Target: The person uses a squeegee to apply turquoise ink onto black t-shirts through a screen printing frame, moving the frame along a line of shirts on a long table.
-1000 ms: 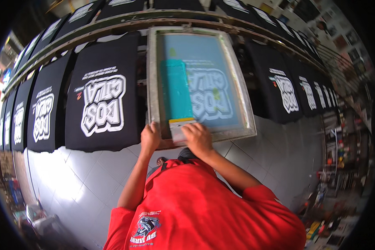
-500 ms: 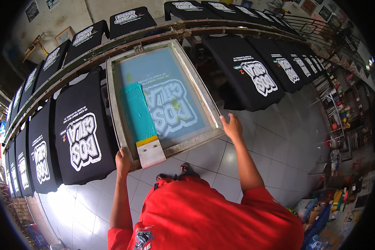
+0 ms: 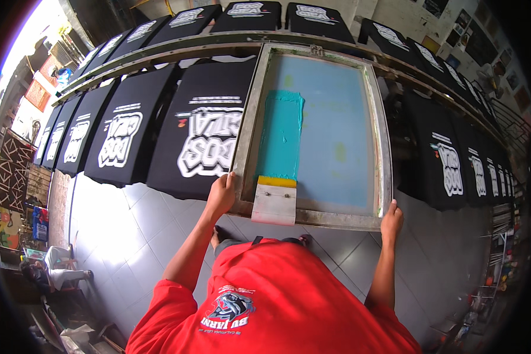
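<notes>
A screen printing frame [image 3: 251,127] with a metal rim is held in front of me by its near corners. My left hand [image 3: 221,194] is closed round its left side near the front corner. At the right front corner my right hand [image 3: 392,223] grips it with the thumb against the rim. Across the left part of the bluish mesh [image 3: 330,141] lies a thick strip of teal ink [image 3: 282,138]. A squeegee [image 3: 275,203] with a yellow blade and pale handle rests on the near rim at the end of that ink. What lies under the mesh is not visible through it.
Black T-shirts with white prints lie in rows on both sides, including one shirt [image 3: 200,127] partly covered by the frame and another [image 3: 445,153] to the right. A long metal rail [image 3: 159,59] runs behind the frame. Cluttered shelves [image 3: 495,259] stand at the far right.
The frame was tilted over a white print that showed through the mesh; now it sits straighter and that print no longer shows through. My view has shifted along the row. Both hands keep their hold.
</notes>
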A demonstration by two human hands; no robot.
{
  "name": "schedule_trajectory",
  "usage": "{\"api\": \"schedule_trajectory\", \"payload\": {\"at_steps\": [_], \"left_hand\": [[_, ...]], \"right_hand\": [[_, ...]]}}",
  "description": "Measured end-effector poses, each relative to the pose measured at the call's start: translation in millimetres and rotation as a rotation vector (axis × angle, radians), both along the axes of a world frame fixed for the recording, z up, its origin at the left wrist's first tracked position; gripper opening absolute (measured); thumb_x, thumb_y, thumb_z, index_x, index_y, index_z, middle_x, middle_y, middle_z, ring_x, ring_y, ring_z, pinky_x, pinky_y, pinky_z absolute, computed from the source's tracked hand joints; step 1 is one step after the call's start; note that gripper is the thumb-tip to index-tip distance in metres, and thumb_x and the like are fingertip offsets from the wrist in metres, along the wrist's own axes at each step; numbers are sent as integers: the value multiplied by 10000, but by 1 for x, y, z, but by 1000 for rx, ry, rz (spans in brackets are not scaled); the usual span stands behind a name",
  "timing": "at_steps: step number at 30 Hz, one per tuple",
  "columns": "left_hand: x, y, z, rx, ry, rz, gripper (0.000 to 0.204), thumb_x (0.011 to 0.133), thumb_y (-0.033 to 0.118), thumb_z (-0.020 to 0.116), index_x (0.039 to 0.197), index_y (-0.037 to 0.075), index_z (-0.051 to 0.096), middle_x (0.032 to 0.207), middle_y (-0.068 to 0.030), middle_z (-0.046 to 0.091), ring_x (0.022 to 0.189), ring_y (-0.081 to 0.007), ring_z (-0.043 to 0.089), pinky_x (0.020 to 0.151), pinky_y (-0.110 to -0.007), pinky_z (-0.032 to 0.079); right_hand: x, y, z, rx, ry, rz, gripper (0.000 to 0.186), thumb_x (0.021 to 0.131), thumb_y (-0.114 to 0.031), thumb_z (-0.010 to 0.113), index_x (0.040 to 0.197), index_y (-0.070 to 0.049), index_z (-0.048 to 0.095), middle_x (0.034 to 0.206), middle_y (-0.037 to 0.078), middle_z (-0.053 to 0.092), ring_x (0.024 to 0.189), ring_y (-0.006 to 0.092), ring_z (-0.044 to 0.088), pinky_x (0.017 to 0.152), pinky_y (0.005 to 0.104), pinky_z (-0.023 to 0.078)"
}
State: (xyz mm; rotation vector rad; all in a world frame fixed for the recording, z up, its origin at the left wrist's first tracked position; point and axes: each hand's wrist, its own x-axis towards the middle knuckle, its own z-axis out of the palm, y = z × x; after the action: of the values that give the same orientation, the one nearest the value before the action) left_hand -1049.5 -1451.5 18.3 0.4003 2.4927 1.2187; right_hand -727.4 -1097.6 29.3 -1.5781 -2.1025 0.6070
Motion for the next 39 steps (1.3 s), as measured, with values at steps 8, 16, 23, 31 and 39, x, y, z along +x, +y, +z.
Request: {"api": "schedule_trajectory", "payload": {"at_steps": [8, 16, 23, 31, 39], "left_hand": [[-133, -183, -15, 129, -60, 73, 447, 1007, 342, 424, 908, -61, 591, 672, -117, 551, 651, -147, 507, 630, -360, 439], [-197, -284, -16, 81, -57, 67, 464, 1013, 341, 408, 829, -53, 573, 630, -103, 521, 597, -159, 469, 589, -362, 419], [-219, -298, -35, 68, 1, 54, 459, 1010, 323, 403, 808, -67, 538, 648, -196, 521, 593, -252, 467, 621, -411, 421], [-227, -276, -33, 45, -14, 24, 468, 1005, 339, 409, 835, -69, 563, 679, -222, 550, 613, -302, 523, 638, -424, 432], [-222, -265, -28, -2, -21, 17, 474, 1005, 337, 403, 826, -72, 561, 693, -230, 557, 636, -330, 549, 638, -429, 433]], "right_hand": [[-132, -174, -34, -16, 61, 15, 560, 993, -386, 386, 814, 92, 614, 785, 310, 608, 787, 496, 578, 672, 524, 416], [-218, -266, -27, -23, 9, 42, 540, 991, -368, 394, 848, 86, 648, 831, 308, 635, 823, 486, 605, 734, 513, 452], [-238, -278, -33, -15, -33, 34, 579, 995, -385, 378, 815, 99, 639, 814, 320, 626, 817, 489, 601, 730, 524, 446], [-241, -260, -38, -11, -42, 17, 586, 992, -390, 385, 807, 107, 635, 834, 328, 625, 826, 497, 598, 736, 526, 444], [-240, -245, -41, -63, -51, 12, 592, 994, -399, 376, 843, 113, 631, 821, 323, 623, 823, 493, 594, 730, 512, 438]]}}
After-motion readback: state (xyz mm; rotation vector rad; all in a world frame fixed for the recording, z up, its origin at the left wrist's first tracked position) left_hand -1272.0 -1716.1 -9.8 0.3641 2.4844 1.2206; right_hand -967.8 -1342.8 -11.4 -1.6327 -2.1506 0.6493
